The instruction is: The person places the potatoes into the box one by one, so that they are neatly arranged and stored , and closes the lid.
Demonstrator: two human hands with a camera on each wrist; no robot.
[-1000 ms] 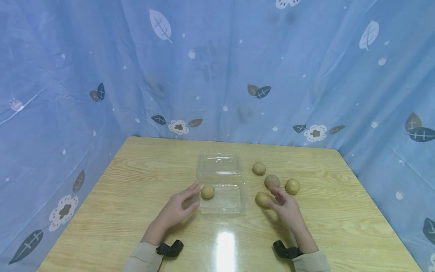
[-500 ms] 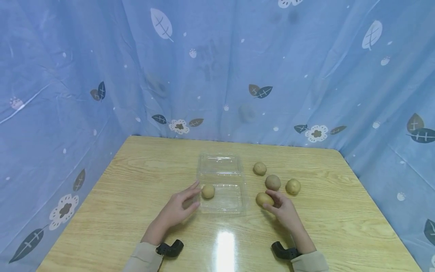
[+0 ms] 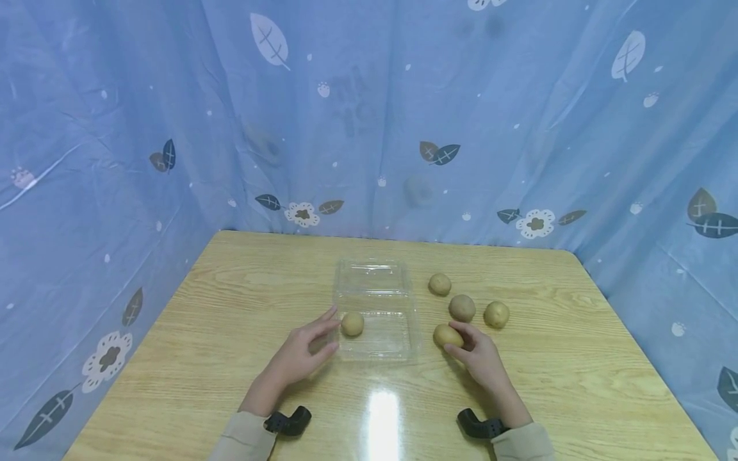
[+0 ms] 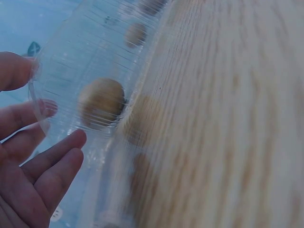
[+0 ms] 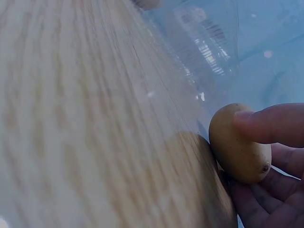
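A clear plastic clamshell box (image 3: 383, 334) lies with its lid folded back on the table, one potato (image 3: 352, 324) at the left of its base. My left hand (image 3: 298, 352) is at the box's left side, thumb and fingers spread, with fingertips right at the rim; the left wrist view shows the fingers (image 4: 57, 164) fairly straight beside the plastic. To the right of the box, my right hand (image 3: 483, 357) pinches an oval yellow potato (image 5: 240, 142) between thumb and fingers. That potato sits low, close over the wood in the right wrist view.
Behind the right hand are three more potatoes: a far one (image 3: 440, 284), a browner one (image 3: 462, 308) and a yellow one (image 3: 496, 314). A blue patterned curtain (image 3: 369, 128) hangs around the wooden table (image 3: 248, 282). Each wrist wears a black device.
My right hand has moved slightly left, and its thumb and fingers have closed on the oval potato. The left hand and the box have stayed in place.
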